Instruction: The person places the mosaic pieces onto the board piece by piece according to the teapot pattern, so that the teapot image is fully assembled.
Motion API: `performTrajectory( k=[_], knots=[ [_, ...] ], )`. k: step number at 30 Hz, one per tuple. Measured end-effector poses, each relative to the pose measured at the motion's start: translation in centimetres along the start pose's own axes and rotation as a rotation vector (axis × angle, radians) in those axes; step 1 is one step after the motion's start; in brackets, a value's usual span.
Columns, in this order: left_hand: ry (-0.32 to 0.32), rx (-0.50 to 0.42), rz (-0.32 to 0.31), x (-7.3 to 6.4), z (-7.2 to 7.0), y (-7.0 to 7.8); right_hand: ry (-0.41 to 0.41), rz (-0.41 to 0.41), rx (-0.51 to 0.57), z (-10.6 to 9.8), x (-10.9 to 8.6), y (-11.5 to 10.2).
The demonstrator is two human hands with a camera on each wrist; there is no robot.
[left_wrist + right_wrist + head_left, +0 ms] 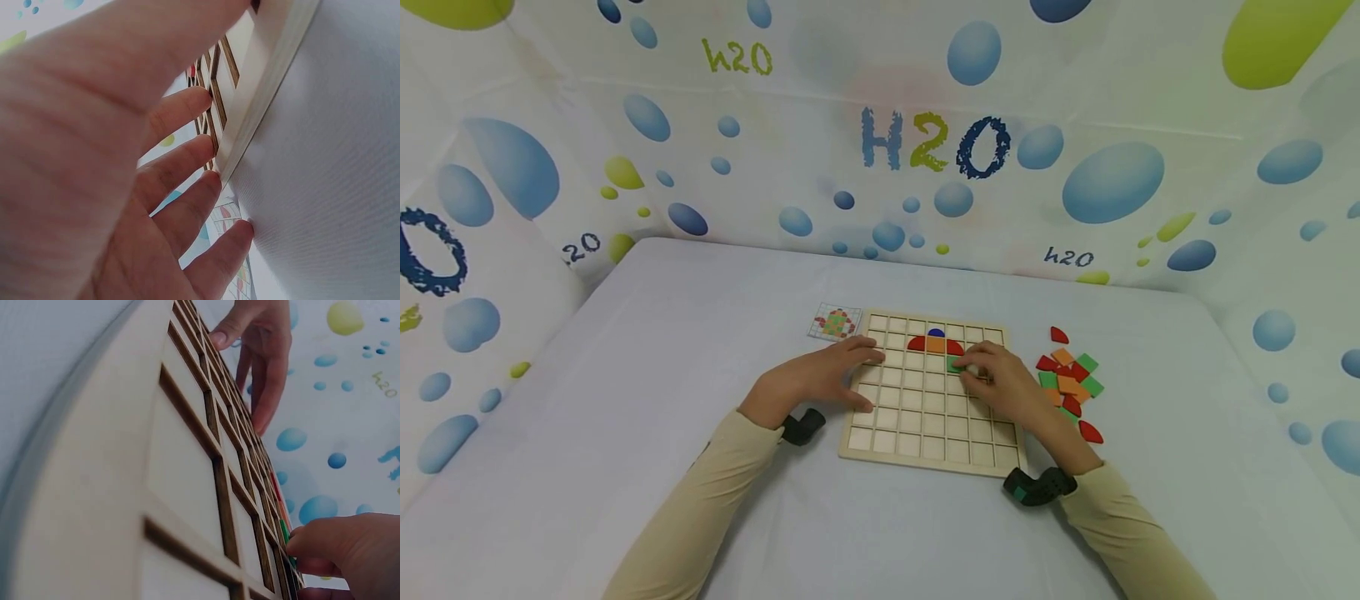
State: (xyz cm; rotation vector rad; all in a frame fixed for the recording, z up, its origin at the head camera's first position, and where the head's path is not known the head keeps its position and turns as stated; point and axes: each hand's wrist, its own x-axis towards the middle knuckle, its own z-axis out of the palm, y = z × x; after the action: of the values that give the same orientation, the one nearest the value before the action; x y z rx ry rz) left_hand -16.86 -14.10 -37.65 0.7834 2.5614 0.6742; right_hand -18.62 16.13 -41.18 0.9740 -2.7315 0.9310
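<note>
A wooden grid board point(917, 460) lies on the white table. My left hand point(820, 375) is at its left side, fingers spread, with fingertips touching the frame and grid near the edge. My right hand point(1003, 383) is over the board's right half, its fingertips pinching a green square tile point(954, 364) at a cell. Just above that tile, an orange square point(936, 345) sits between two red rounded pieces point(917, 343), and a blue half-round piece point(936, 332) tops them. In the right wrist view the green tile point(284, 531) shows at my fingertips.
A pattern card point(835, 322) with a coloured figure lies behind the board's left corner. To the right of the board is a loose pile of red, green and orange pieces point(1067, 384). A printed cloth point(820, 167) hangs behind the table.
</note>
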Motion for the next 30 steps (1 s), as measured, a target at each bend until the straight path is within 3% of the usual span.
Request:
performTrajectory(
  k=[13, 23, 30],
  knots=[
    [0.005, -0.005, 0.008, -0.1, -0.1, 0.1, 0.074, 0.012, 0.004, -1.1, 0.0, 0.1],
    [-0.005, -0.010, -0.006, 0.3, -0.1, -0.1, -0.008, 0.173, 0.015, -3.2, -0.3, 0.8],
    [0.005, -0.017, 0.031, 0.4, -0.2, -0.5, -0.028, 0.163, -0.007, -5.3, -0.7, 1.6]
  ],
)
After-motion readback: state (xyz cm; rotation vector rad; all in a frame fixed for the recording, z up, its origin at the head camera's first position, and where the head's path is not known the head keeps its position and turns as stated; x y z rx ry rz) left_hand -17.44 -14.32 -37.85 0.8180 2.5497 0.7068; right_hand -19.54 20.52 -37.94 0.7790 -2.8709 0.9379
